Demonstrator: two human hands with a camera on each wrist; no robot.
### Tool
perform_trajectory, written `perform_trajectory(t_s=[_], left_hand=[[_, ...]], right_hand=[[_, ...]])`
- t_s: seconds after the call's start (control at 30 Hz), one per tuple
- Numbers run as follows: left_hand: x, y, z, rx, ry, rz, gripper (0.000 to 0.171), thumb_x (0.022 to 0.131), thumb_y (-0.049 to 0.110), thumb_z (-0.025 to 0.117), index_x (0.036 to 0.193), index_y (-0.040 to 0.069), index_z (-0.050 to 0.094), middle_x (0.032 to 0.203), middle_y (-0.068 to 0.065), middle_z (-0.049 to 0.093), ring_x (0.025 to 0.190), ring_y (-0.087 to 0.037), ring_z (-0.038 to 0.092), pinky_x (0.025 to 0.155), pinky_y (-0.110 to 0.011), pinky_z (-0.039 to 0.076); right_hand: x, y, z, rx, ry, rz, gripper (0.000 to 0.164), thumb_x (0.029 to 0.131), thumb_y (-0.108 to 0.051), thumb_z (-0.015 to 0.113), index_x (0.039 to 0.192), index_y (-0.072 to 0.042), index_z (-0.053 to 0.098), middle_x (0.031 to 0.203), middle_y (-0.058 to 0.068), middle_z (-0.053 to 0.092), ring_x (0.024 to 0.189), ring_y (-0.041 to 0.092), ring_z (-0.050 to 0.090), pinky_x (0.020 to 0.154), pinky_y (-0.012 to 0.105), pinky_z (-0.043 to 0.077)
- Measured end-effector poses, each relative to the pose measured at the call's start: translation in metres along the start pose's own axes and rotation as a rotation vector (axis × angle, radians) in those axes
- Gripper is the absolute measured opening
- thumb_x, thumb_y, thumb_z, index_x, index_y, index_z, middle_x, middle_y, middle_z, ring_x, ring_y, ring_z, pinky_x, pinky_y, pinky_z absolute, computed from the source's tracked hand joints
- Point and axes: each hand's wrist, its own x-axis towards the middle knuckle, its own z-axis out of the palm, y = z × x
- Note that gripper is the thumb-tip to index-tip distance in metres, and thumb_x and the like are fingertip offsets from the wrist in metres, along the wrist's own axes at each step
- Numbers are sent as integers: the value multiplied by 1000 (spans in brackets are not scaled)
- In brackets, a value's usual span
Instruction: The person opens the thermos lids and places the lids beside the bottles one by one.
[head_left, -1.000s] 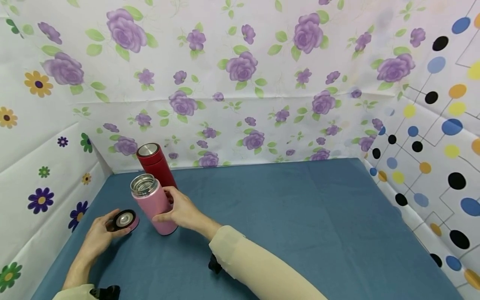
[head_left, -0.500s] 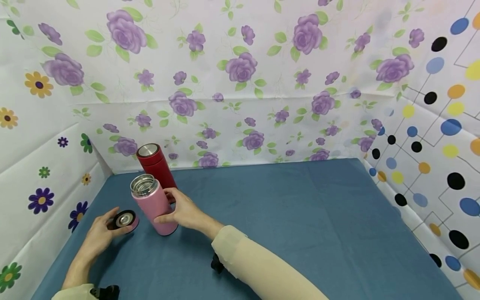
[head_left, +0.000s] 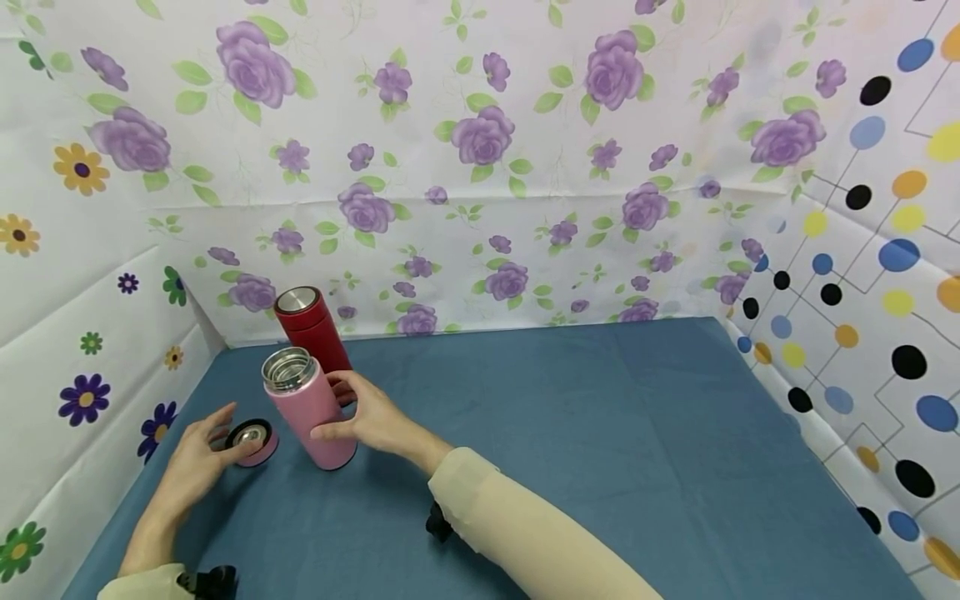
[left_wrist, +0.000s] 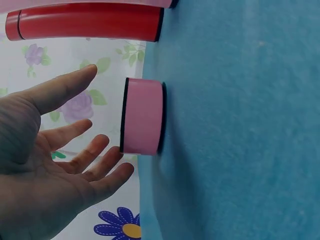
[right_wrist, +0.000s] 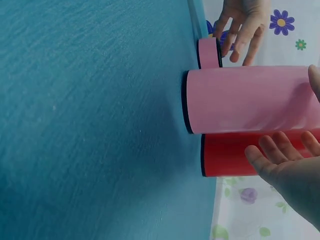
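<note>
A pink thermos bottle point(head_left: 306, 415) stands uncapped on the blue cloth, its steel mouth showing. My right hand point(head_left: 378, 423) is beside it, thumb in front and fingers spread on the far side; the right wrist view shows those fingers point(right_wrist: 281, 150) loose and apart from the pink wall. The pink lid point(left_wrist: 142, 117) lies on the cloth left of the bottle, its inner side up. My left hand point(head_left: 192, 467) is at the lid's left with fingers spread, and in the left wrist view a gap separates thumb and lid.
Behind the pink bottle stands a red thermos point(head_left: 307, 329) with a steel-topped cap, partly hidden by it. Blue cloth point(head_left: 562, 442) covers the table. Floral sheets hang at the back and left, and a dotted sheet point(head_left: 847, 333) on the right.
My left hand has let go of the lid and its fingers have spread. The right hand has loosened and shifted slightly right of the pink bottle. Lid and bottles have stayed in place.
</note>
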Motion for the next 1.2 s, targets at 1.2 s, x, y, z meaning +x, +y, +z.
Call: perform_trajectory(t_s=[1.2], left_hand=[[12,46,-2,-157,136,180,71,110,46,50,166,11,25,159,-30,35,143,-53,36,104,-73,36]], right_hand=[[-35,26,-96,17,79,-51,70,97,-42,75,156,-22,44,150,11,51,136,22,52,109,37,47]])
